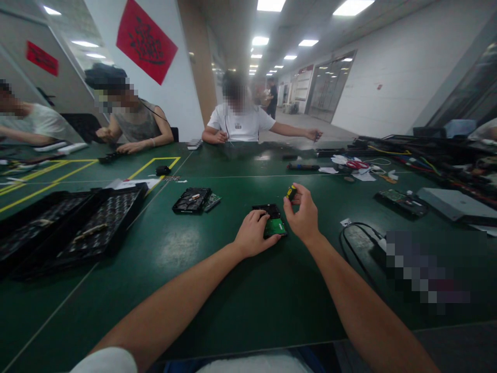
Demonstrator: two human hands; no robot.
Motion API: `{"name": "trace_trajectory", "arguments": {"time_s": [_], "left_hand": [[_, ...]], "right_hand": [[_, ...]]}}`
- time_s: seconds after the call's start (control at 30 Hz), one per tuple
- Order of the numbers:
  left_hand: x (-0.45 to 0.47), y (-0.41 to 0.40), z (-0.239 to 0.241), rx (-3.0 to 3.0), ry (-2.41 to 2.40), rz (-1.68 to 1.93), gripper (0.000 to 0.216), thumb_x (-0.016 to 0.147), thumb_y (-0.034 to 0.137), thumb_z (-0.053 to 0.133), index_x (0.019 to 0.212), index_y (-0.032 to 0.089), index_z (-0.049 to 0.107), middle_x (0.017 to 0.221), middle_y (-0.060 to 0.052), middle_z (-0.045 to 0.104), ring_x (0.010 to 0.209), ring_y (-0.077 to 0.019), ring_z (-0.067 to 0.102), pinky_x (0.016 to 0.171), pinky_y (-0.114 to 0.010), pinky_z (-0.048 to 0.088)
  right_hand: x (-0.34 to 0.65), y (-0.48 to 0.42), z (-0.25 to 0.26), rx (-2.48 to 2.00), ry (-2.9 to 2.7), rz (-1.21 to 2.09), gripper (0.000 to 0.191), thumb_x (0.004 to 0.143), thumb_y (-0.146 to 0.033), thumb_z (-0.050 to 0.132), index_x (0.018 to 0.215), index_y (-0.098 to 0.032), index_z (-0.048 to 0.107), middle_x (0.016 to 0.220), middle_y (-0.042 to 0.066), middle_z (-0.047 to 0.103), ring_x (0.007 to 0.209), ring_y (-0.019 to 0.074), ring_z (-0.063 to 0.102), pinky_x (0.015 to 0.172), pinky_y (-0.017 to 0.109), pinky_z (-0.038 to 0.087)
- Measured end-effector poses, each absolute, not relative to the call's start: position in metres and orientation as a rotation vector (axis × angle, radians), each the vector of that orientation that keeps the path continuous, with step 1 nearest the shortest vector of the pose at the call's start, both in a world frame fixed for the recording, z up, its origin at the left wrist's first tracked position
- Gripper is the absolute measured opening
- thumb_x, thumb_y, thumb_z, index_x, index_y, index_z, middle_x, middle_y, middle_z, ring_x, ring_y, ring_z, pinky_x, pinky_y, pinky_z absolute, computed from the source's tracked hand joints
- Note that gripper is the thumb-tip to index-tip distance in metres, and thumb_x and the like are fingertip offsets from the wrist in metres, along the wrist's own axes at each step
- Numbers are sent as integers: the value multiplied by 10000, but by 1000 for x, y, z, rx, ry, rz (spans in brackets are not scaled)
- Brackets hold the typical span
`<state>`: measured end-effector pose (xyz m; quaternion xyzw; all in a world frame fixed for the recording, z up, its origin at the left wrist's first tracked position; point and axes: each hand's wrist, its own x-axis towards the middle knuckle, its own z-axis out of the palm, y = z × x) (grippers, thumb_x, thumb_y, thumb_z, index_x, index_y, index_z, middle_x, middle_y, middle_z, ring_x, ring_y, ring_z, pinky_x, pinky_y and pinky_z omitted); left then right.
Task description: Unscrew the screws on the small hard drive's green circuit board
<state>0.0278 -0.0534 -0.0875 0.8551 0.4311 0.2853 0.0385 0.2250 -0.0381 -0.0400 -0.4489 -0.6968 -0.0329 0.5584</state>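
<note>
A small hard drive (272, 219) with a green circuit board facing up lies on the green table (233, 290) in front of me. My left hand (253, 234) rests on its near left side, fingers curled and holding it down. My right hand (303, 213) is raised just to the right of the drive, fingers pinched round a small black and yellow tool (291, 192), probably a screwdriver, whose tip I cannot see.
Another opened drive (192, 200) with a loose board lies further left. Black trays (73, 228) stand at the left. A black cable (359, 243) loops at the right, with boards (402, 201), tools and cables beyond. Three other people sit at the far side.
</note>
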Motion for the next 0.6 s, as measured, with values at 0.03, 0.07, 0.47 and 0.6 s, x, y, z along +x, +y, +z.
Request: {"name": "trace_trajectory", "arguments": {"time_s": [0.03,0.07,0.47,0.6], "left_hand": [[28,-53,-87,2623,1320,876,696,850,633,672,1355,160,603,1385,-163,580,1332,-350,513,1173,-530,414],[28,-54,-87,2623,1319,874,693,850,633,673,1352,160,605,1384,-163,581,1331,-350,514,1171,-530,417],[27,-55,-85,2618,1322,875,681,851,632,672,1354,178,604,1386,-155,579,1333,-352,514,1166,-536,424],[27,-55,-86,2616,1323,875,682,849,622,678,1359,177,600,1391,-151,577,1335,-349,511,1171,-532,419]], "right_hand": [[225,-39,-39,-1055,-1654,-79,497,979,-376,612,1439,-260,462,1277,131,599,940,240,675,791,435,644],[226,-39,-38,-1058,-1663,-85,485,975,-380,621,1426,-269,482,1267,125,588,935,237,669,779,428,644],[226,-41,-36,-1074,-1706,-80,506,990,-330,562,1479,-273,443,1306,138,566,980,261,655,813,457,637],[229,-40,-36,-1126,-1679,-119,482,973,-352,604,1435,-280,486,1233,113,588,864,234,653,802,466,628]]}}
